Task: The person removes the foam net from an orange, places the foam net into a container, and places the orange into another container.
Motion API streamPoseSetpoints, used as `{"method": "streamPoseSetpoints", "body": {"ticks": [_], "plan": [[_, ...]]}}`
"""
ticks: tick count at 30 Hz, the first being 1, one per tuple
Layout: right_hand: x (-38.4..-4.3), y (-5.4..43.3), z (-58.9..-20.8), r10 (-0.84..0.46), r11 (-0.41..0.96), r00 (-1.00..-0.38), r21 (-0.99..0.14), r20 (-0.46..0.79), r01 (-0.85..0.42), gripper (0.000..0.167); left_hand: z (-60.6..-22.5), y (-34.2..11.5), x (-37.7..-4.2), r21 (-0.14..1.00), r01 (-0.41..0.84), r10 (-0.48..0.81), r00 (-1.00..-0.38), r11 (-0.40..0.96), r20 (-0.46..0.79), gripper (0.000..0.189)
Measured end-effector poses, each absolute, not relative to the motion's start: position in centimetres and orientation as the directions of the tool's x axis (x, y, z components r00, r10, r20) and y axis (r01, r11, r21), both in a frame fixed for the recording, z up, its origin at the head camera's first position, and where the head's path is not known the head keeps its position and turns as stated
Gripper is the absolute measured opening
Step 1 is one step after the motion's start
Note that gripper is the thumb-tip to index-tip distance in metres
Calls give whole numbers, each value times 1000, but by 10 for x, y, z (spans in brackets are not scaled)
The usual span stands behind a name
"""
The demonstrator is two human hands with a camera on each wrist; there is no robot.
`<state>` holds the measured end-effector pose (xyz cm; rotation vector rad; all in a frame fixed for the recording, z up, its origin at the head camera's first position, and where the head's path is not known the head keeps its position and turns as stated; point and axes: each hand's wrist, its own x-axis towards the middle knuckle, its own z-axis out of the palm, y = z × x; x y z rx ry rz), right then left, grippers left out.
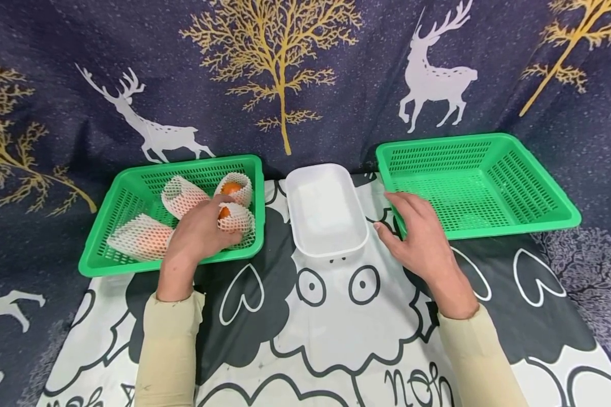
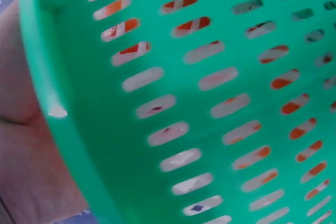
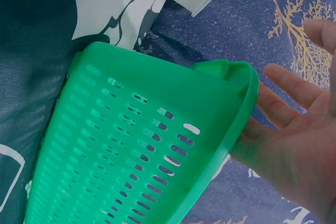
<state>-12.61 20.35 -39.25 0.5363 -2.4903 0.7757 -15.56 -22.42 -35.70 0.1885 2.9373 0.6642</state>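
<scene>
In the head view, my left hand [image 1: 198, 229] reaches over the near wall of the left green basket [image 1: 258, 249]. Its thumb and fingers curl about an orange fruit in a white foam net [image 1: 241, 219]; the left wrist view hides the fingertips behind the slotted wall. Beside it sits another netted orange fruit [image 1: 236, 189]. Two more netted fruits, a back one [image 1: 180, 195] and a front one [image 1: 140, 237], lie farther left. My right hand [image 1: 417, 240] holds nothing, its fingers spread at the left end of the right green basket [image 1: 468, 232].
Between the baskets stands a white plastic tray [image 1: 328, 209] with nothing in it. A printed black-and-white cloth [image 1: 346, 333] covers the table. Close behind the containers hangs a dark blue curtain [image 1: 336, 124] with deer and trees.
</scene>
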Motion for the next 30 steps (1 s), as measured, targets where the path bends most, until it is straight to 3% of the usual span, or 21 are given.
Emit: {"method": "streamPoseSetpoints", "body": {"ticks": [17, 30], "plan": [[-124, 201, -390, -223, 760, -821, -433, 526, -484, 54, -334, -219, -135, 501, 105, 130, -991, 859, -15, 79], [-124, 200, -391, -239, 754, -814, -427, 529, -498, 52, -325, -215, -125, 593, 199, 149, -980, 780, 133, 72]]}}
